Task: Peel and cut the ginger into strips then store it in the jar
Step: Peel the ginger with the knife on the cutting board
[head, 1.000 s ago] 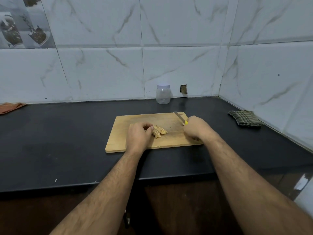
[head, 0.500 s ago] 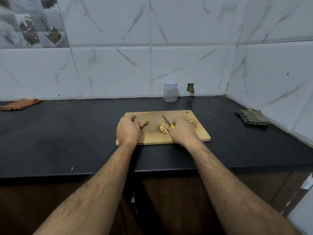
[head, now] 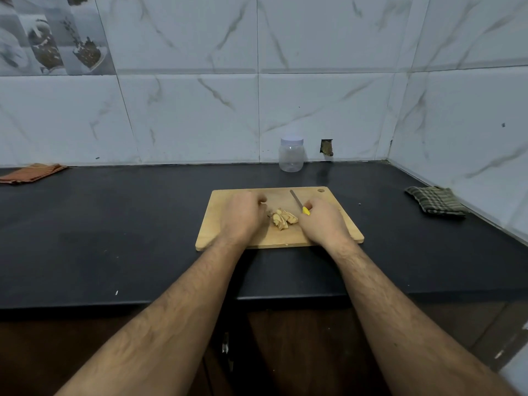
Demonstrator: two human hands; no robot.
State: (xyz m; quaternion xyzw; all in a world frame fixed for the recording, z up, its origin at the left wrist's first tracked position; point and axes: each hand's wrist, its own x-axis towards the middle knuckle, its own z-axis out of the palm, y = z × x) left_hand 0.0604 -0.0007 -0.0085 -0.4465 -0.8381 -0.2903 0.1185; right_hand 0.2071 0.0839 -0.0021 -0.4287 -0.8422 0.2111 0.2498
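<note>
Ginger (head: 283, 219), already in cut pieces, sits in one small heap near the middle of the cutting board (head: 341, 217), w/ a hand on each side. I'm watching remotely through the head cam. My read: heap is kept between both hands so the pieces stay gathered for more slicing into strips.

Left hand (head: 243, 217) rests knuckles-up on the board, just left of the heap, its fingers (head: 261, 199) curled under; can't tell whether they hold a piece or nothing. Right hand (head: 321, 221) sits right of the heap, fingers clenched round the yellow handle of the knife (head: 298, 202), blade angled up and away toward the board's far edge. Looks like a pause between cuts, blade parked clear of the ginger and the other hand.

Jar (head: 291, 154) stands beyond the board's far edge, against the wall, lid on, apparently empty, so storing isn't started, I'd say.

Count: 1 board, 1 knife, 1 jar, 1 ginger heap (pieces too small to number), 2 cloths: orange cloth (head: 31, 172) far left of the board, green checked cloth (head: 434, 202) to its right, both on the counter (head: 114, 224).
</note>
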